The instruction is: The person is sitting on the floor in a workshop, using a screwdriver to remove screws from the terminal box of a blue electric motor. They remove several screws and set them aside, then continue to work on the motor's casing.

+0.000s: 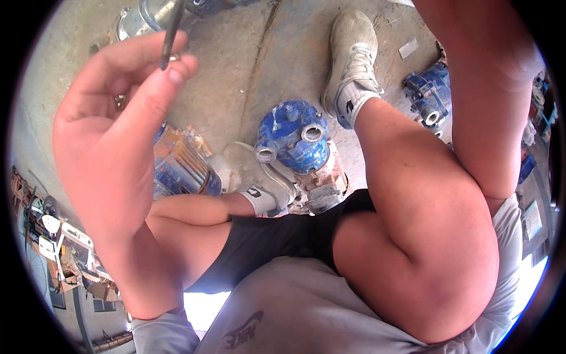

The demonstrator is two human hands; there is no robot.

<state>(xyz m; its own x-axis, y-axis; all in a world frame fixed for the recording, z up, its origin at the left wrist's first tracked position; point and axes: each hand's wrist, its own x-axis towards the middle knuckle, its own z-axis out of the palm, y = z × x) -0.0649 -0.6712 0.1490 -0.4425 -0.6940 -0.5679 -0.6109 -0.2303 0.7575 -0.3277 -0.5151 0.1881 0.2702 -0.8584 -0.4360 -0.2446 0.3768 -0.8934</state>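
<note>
My left hand (112,135) is raised on the left, palm turned partly up and fingers curled. Thumb and fingertip pinch a tiny shiny metal piece (174,58), too small to name. Another small brass-coloured bit (121,100) shows between the curled fingers. A thin dark rod (171,35) comes down from the top edge, its tip right at the pinched piece; its upper end is out of view. My right forearm (489,118) rises at the upper right, and part of my right hand (466,29) shows blurred there, fingers cut off by the edge.
A blue pump (293,138) stands on the concrete floor (236,76) between my feet. A finned blue motor (188,165) lies to its left, another blue pump (427,91) beyond my right shoe (352,50). Cluttered shelving (65,248) stands at far left.
</note>
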